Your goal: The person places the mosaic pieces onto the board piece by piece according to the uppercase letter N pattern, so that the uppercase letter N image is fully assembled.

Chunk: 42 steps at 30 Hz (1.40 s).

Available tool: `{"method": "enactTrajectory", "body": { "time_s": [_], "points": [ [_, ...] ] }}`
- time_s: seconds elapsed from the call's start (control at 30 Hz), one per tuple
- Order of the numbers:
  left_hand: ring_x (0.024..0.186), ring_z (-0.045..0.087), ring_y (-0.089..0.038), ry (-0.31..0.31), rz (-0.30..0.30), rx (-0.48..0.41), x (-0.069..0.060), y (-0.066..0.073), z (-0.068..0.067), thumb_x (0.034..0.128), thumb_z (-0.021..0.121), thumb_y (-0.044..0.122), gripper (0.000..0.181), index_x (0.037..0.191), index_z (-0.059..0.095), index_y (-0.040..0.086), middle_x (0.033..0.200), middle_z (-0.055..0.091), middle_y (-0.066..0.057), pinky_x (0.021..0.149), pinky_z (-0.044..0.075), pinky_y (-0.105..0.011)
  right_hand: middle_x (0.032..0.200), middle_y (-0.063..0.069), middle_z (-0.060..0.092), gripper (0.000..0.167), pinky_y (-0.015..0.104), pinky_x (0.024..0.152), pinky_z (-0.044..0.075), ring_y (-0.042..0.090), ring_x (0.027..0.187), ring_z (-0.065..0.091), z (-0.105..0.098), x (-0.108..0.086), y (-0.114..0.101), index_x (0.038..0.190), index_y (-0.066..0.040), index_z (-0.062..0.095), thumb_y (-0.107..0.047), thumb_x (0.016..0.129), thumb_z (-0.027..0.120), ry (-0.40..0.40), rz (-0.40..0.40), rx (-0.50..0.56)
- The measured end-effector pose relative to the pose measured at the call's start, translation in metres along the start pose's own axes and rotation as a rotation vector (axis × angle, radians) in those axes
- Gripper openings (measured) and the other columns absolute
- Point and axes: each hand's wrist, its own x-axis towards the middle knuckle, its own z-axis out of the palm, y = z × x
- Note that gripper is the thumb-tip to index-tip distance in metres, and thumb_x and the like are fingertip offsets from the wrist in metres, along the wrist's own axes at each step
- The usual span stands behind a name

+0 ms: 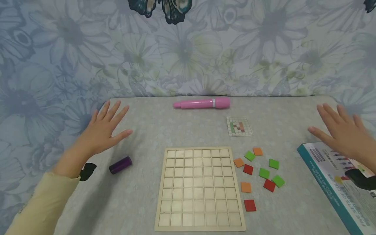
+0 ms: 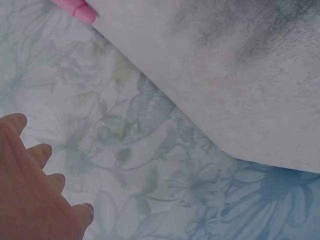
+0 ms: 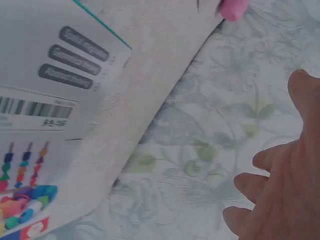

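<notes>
My left hand (image 1: 101, 133) is held with fingers spread over the table's left side, holding nothing. Nearest to it lies a short dark purple cylinder (image 1: 120, 165). On the far right my right hand (image 1: 346, 133), fingers also spread and holding nothing, is above a teal-edged box (image 1: 326, 189). Between the hands lies a wooden grid board (image 1: 200, 188) whose squares hold no tiles. Several loose tiles lie along its right side: a green tile (image 1: 274, 164), an orange tile (image 1: 246, 187) and a red tile (image 1: 250, 205) among them. Behind them is a small pattern card (image 1: 239, 126).
A pink marker (image 1: 201, 103) lies near the table's back edge. Behind the table (image 1: 141, 195) hangs a flowered cloth (image 1: 188, 58). The box takes up the right front corner, its printed side upward in the right wrist view.
</notes>
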Motion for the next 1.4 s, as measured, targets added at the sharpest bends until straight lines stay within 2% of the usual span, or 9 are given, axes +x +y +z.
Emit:
{"method": "enactTrajectory", "body": {
  "time_s": [0.23,0.4,0.47,0.57,0.67,0.77,0.93,1.2,1.4],
  "points": [
    [0.137,-0.016,-0.025,0.052,0.044,-0.011,-0.007,0.026,-0.026,0.0934,0.051,0.048,0.079,0.152,0.005,0.020,0.156,-0.004,-0.007,0.103,-0.010,-0.057,0.149,0.030,-0.002,0.086,0.061,0.099,-0.012,0.043,0.133,-0.014,-0.027,-0.009,-0.028,0.148,0.001,-0.004,-0.047,0.096,0.045,0.042,-0.090,-0.040],
    [0.139,-0.006,-0.031,0.093,0.109,-0.064,-0.025,0.061,-0.037,0.0864,0.064,0.045,0.090,0.152,0.007,0.020,0.156,0.001,-0.008,0.104,-0.001,-0.060,0.150,0.028,0.011,0.080,0.061,0.102,0.002,0.044,0.135,0.005,-0.036,-0.039,-0.065,0.150,-0.002,0.011,-0.034,0.093,0.059,0.137,-0.168,0.079],
    [0.138,0.003,-0.036,0.050,0.134,-0.118,-0.033,0.074,-0.030,0.0795,0.072,0.043,0.100,0.152,0.009,0.020,0.155,0.005,-0.010,0.103,0.008,-0.062,0.148,0.026,0.021,0.075,0.064,0.100,0.015,0.047,0.131,0.020,-0.029,-0.052,-0.081,0.149,-0.005,0.022,-0.031,0.091,0.062,0.152,-0.171,0.153],
    [0.135,0.015,-0.041,-0.095,0.153,-0.219,-0.040,0.089,-0.006,0.0682,0.083,0.040,0.112,0.152,0.012,0.020,0.154,0.012,-0.013,0.099,0.021,-0.061,0.140,0.023,0.037,0.066,0.065,0.090,0.031,0.046,0.120,0.037,-0.008,-0.064,-0.103,0.144,-0.008,0.036,-0.031,0.089,0.065,0.093,-0.139,0.251],
    [0.134,0.017,-0.041,-0.295,0.119,-0.341,-0.044,0.100,0.026,0.0623,0.084,0.045,0.117,0.152,0.012,0.023,0.154,0.011,-0.014,0.099,0.025,-0.059,0.125,0.015,0.054,0.050,0.058,0.080,0.043,0.035,0.106,0.052,0.021,-0.066,-0.120,0.131,-0.008,0.053,-0.027,0.087,0.068,0.023,-0.150,0.342],
    [0.135,0.018,-0.040,-0.390,0.090,-0.449,-0.046,0.105,0.054,0.0587,0.082,0.052,0.119,0.152,0.014,0.022,0.154,0.010,-0.015,0.100,0.026,-0.057,0.108,0.002,0.064,0.033,0.044,0.076,0.049,0.018,0.093,0.059,0.049,-0.066,-0.126,0.116,-0.012,0.065,-0.016,0.084,0.072,-0.034,-0.219,0.451],
    [0.135,0.013,-0.043,-0.408,0.083,-0.495,-0.051,0.105,0.079,0.0554,0.080,0.056,0.122,0.152,0.016,0.016,0.153,0.010,-0.020,0.100,0.022,-0.060,0.094,-0.014,0.064,0.025,0.027,0.069,0.049,0.002,0.078,0.055,0.079,-0.073,-0.127,0.105,-0.016,0.070,-0.009,0.081,0.073,-0.093,-0.342,0.563],
    [0.136,0.002,-0.044,-0.407,0.135,-0.427,-0.052,0.102,0.089,0.0582,0.074,0.064,0.122,0.150,0.018,0.007,0.153,0.007,-0.021,0.099,0.010,-0.066,0.099,-0.014,0.063,0.024,0.021,0.074,0.047,0.007,0.088,0.057,0.102,-0.091,-0.133,0.106,-0.021,0.071,-0.020,0.081,0.074,-0.099,-0.454,0.729],
    [0.136,0.003,-0.044,-0.352,0.164,-0.398,-0.047,0.102,0.093,0.0577,0.074,0.065,0.122,0.150,0.019,0.007,0.153,0.008,-0.021,0.099,0.011,-0.066,0.102,-0.013,0.056,0.032,0.019,0.073,0.046,0.006,0.089,0.052,0.107,-0.094,-0.134,0.108,-0.021,0.070,-0.023,0.077,0.078,-0.084,-0.512,0.674]
  ]
}}
